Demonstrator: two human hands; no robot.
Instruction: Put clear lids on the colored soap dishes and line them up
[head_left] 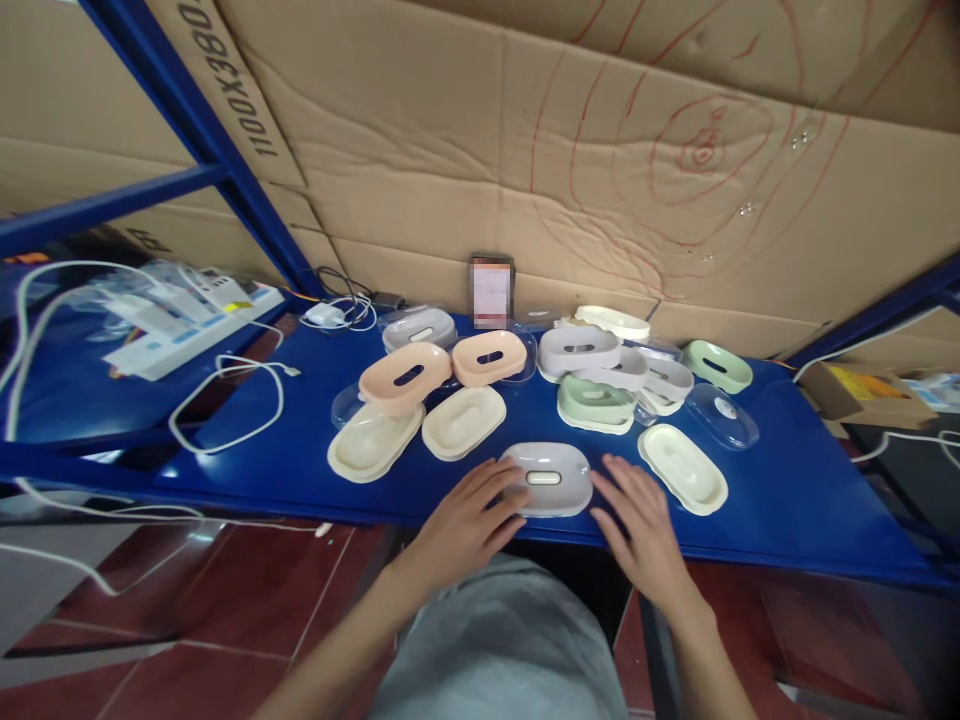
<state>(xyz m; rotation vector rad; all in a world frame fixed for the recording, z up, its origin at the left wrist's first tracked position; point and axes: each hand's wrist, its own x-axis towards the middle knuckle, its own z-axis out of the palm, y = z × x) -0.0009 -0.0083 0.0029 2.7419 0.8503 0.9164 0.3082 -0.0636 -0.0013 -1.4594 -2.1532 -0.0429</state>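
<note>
A pale grey oval soap dish (559, 500) with a slot in its middle lies near the table's front edge, a cream piece showing through the slot. My left hand (474, 510) has its fingers stretched out over the dish's left rim and appears to touch it. On the other side, my right hand (637, 522) is open, fingers spread beside the right rim; whether they touch it I cannot tell. Just beyond lie two cream oval trays (465, 422) on the left and one cream tray (684, 470) on the right.
Peach dishes (491, 358), grey dishes (579, 350), a green dish (596, 402) and a clear lid (724, 415) cover the table's middle. A phone-like screen (492, 292) leans on the cardboard wall (420, 180). A white power strip (187, 335) and cables lie left.
</note>
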